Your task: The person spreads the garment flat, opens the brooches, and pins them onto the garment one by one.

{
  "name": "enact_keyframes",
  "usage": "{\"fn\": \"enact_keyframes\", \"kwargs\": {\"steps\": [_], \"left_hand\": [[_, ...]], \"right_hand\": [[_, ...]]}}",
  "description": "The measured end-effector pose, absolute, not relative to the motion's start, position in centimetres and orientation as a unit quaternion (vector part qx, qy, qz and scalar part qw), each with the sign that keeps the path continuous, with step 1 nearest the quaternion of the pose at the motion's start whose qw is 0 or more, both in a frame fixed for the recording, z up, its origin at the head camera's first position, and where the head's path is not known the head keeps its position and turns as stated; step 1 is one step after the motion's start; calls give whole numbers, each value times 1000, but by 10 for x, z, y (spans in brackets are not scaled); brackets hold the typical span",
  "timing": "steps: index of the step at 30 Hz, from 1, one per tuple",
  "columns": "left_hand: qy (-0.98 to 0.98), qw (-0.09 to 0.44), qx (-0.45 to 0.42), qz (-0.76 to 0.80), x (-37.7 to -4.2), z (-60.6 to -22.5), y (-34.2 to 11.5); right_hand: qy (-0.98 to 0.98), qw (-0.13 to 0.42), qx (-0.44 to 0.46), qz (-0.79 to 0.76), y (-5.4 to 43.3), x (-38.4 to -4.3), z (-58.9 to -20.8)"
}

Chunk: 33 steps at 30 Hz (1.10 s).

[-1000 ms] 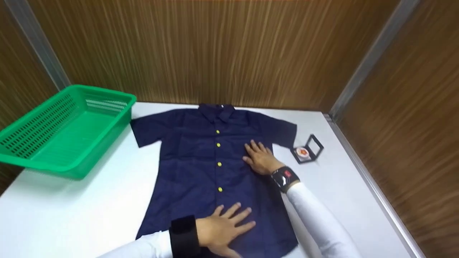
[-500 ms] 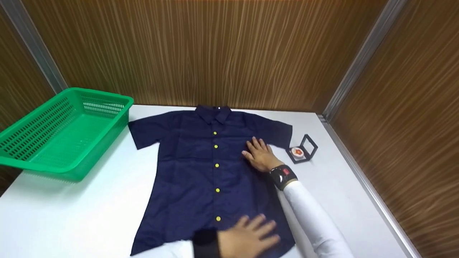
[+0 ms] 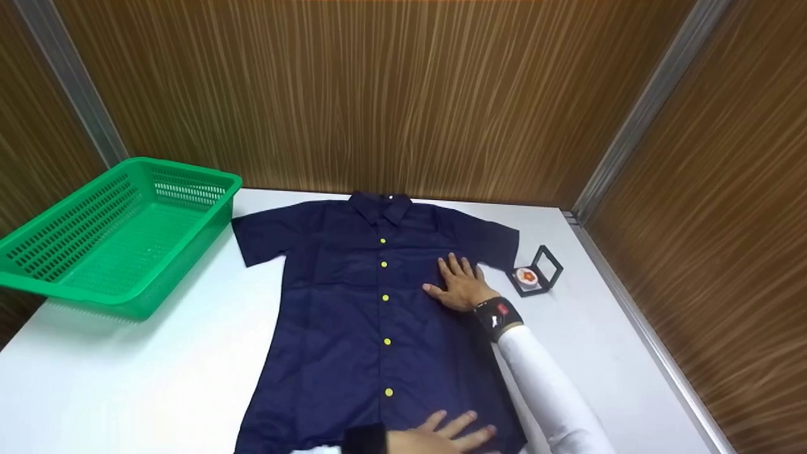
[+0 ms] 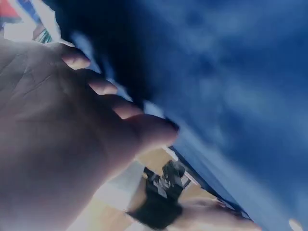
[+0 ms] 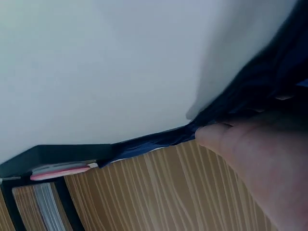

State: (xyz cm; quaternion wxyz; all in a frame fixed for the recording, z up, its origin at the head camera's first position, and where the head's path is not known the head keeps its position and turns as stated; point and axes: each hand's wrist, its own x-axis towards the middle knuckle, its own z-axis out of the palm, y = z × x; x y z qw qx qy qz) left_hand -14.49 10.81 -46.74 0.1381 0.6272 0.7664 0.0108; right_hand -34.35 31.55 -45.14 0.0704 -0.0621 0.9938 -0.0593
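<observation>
A navy short-sleeved shirt [image 3: 340, 302] with yellow buttons lies spread face up, collar toward the back wall. My right hand [image 3: 462, 289] rests flat on its chest by the right armhole, fingers spread. Low in the head view, my left hand [image 3: 441, 436] lies over the shirt's lower right front with straight, spread fingers, partly cut off by the frame's edge. In the left wrist view the left hand's fingers [image 4: 130, 108] reach along the dark blue cloth. The right wrist view shows the right hand [image 5: 260, 154] at the shirt's edge.
A green plastic basket [image 3: 183, 246] stands on the white table [image 3: 157, 378] at the left. Beside the right sleeve sits a small black open case [image 3: 547, 272] holding a round white piece with an orange-red flower. Wood-grain walls [image 3: 403, 94] enclose the back and sides.
My left hand has slid to the right and toward me across the lower shirt, uncovering the lowest visible button. The right hand stays at the chest.
</observation>
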Motion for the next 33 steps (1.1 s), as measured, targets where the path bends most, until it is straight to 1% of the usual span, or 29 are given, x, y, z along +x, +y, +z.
{"fn": "enact_keyframes", "kwargs": {"steps": [3, 5, 6, 9, 11, 13, 15, 19, 21, 24, 28, 31, 33], "left_hand": [[812, 71, 579, 31, -150, -460, 77], [849, 47, 523, 59, -155, -458, 53], [866, 52, 492, 73, -157, -457, 41], [898, 114, 415, 92, -161, -458, 16], [903, 163, 389, 87, -161, -460, 10], [900, 194, 382, 84, -161, -464, 9], [897, 192, 388, 87, -161, -467, 10], [892, 164, 411, 87, -159, -477, 13], [890, 158, 418, 92, -159, -484, 13], [885, 168, 422, 105, -160, -494, 13], [880, 191, 422, 105, -162, -504, 17], [880, 206, 417, 101, -162, -506, 18], [881, 212, 411, 101, -163, -505, 16]], "right_hand": [[994, 43, -76, -71, 305, -337, -452], [992, 25, -96, -78, 293, -330, -453], [991, 20, -110, -79, 286, -326, -453], [983, 26, -164, -79, 263, -318, -452], [979, 45, -189, -67, 250, -314, -450], [977, 63, -196, -51, 241, -313, -447], [978, 68, -192, -41, 233, -314, -442], [979, 43, -193, -53, 217, -327, -433], [977, 41, -199, -61, 209, -336, -433], [977, 67, -193, -57, 199, -350, -438], [981, 90, -166, -42, 197, -363, -447], [982, 99, -157, -35, 197, -368, -446], [982, 95, -161, -34, 191, -369, -441]]}}
